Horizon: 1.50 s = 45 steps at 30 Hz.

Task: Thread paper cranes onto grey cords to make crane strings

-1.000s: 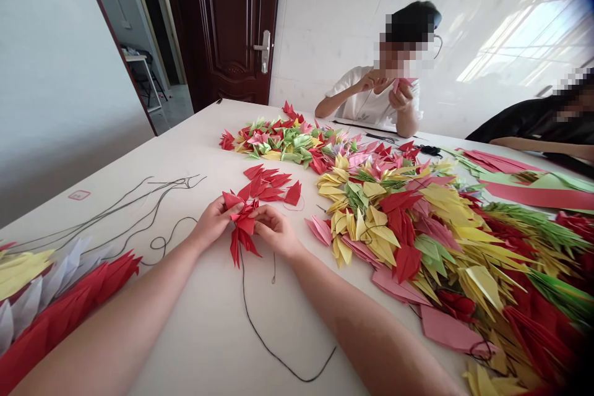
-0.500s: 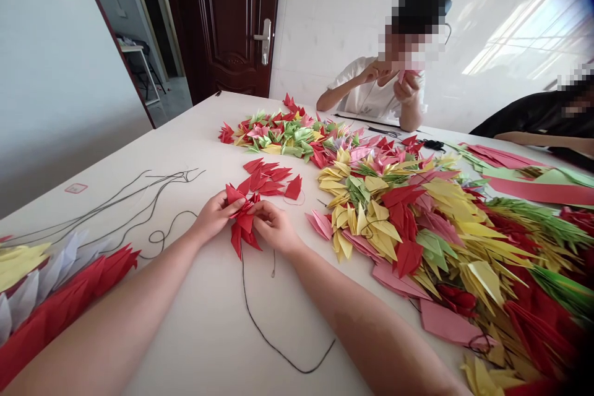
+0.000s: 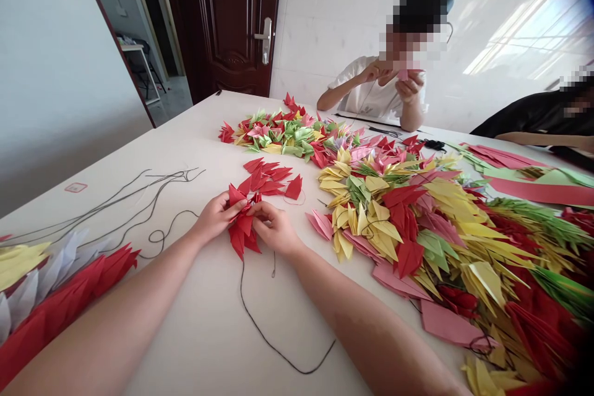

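My left hand (image 3: 214, 218) and my right hand (image 3: 273, 227) meet over the white table (image 3: 204, 334), both pinching a small cluster of red folded paper pieces (image 3: 242, 224). A dark thread (image 3: 260, 334) hangs from the cluster and curls across the table toward me. Just beyond my hands lies a little group of loose red folded pieces (image 3: 269, 178).
A big heap of red, yellow, green and pink folded pieces (image 3: 417, 223) fills the right side. Strung red, white and yellow pieces (image 3: 51, 291) lie at the left edge, with loose dark threads (image 3: 134, 198) nearby. Two people sit across the table; one (image 3: 380, 93) holds a pink piece up.
My hands have kept working the red cluster, turning it slightly and bunching it tighter. The view tilted up a little a second ago and has held since.
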Each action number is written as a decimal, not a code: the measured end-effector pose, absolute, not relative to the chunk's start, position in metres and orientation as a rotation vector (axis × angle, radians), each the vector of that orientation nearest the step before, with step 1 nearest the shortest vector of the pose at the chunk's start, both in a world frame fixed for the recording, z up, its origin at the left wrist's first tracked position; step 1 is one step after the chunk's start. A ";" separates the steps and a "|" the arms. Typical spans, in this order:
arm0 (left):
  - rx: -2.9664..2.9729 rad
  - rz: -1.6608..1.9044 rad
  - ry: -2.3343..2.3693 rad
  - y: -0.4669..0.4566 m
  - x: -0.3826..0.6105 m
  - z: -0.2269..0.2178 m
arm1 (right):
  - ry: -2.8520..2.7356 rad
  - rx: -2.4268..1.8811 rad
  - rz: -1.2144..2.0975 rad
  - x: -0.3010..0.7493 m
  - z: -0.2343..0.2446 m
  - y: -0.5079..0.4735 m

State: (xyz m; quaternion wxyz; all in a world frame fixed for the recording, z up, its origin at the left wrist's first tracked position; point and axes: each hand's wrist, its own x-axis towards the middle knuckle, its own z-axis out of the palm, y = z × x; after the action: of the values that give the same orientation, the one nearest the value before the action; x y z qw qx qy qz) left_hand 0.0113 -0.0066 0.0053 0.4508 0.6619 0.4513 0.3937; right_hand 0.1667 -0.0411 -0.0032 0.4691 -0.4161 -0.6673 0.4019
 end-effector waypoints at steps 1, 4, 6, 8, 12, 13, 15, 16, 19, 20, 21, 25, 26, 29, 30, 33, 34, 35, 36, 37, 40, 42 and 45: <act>1.634 0.980 1.122 -0.007 0.011 0.006 | -1.626 -1.022 1.000 0.167 -0.002 -0.041; 1.623 1.000 1.125 -0.008 0.011 0.007 | -1.572 -1.035 1.069 0.168 0.002 -0.042; 1.607 1.011 1.105 -0.007 0.011 0.004 | -1.538 -1.033 1.095 0.169 0.004 -0.043; 1.587 1.031 1.104 -0.006 0.010 0.001 | -1.521 -1.031 1.098 0.168 0.005 -0.043; 1.596 1.080 1.163 -0.005 0.009 -0.001 | -1.506 -1.062 1.084 0.166 0.001 -0.041; 1.605 1.091 1.174 -0.005 0.009 0.000 | -1.501 -1.072 1.077 0.166 -0.001 -0.040; 1.613 1.106 1.189 -0.007 0.009 0.002 | -1.489 -1.078 1.073 0.166 -0.005 -0.037; 1.612 1.104 1.195 -0.007 0.009 0.003 | -1.482 -1.078 1.074 0.166 -0.007 -0.036; 1.600 1.078 1.181 -0.008 0.010 0.006 | -1.466 -1.084 1.078 0.168 -0.009 -0.034; 1.597 1.066 1.160 -0.008 0.010 0.007 | -1.462 -1.088 1.074 0.169 -0.009 -0.033; 1.593 1.056 1.135 -0.008 0.011 0.008 | -1.461 -1.090 1.066 0.169 -0.009 -0.033; 1.570 1.047 1.073 -0.008 0.011 0.009 | -1.465 -1.074 1.029 0.171 -0.008 -0.032; 1.567 1.047 1.069 -0.008 0.011 0.009 | -1.458 -1.071 1.028 0.171 -0.008 -0.032; 1.567 1.043 1.043 -0.006 0.010 0.006 | -1.412 -1.081 1.063 0.171 -0.006 -0.033; 1.559 1.041 1.036 -0.006 0.010 0.005 | -1.390 -1.083 1.086 0.171 -0.006 -0.033; 1.499 1.041 1.035 -0.004 0.008 0.003 | -1.334 -1.066 1.151 0.170 -0.003 -0.035; 1.481 1.038 1.034 -0.004 0.008 0.003 | -1.318 -1.060 1.163 0.170 -0.002 -0.036; 1.476 1.033 1.025 -0.004 0.008 0.003 | -1.304 -1.054 1.173 0.170 -0.001 -0.036; 1.482 1.027 1.009 -0.005 0.008 0.004 | -1.291 -1.049 1.181 0.170 0.000 -0.037; 1.494 1.022 0.985 -0.005 0.007 0.005 | -1.280 -1.043 1.188 0.170 0.000 -0.037; 1.525 1.006 0.920 -0.006 0.007 0.008 | -1.263 -1.023 1.203 0.169 0.002 -0.038; 1.520 0.996 0.905 -0.006 0.006 0.009 | -1.259 -1.025 1.199 0.169 0.003 -0.039; 1.502 0.976 0.918 -0.006 0.006 0.009 | -1.257 -1.035 1.192 0.169 0.003 -0.040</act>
State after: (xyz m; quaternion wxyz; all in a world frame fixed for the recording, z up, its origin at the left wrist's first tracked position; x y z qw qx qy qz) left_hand 0.0061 -0.0058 0.0088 0.5351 0.6303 0.3853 0.4098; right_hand 0.1688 -0.0401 0.0029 0.5329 -0.4340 -0.5272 0.4998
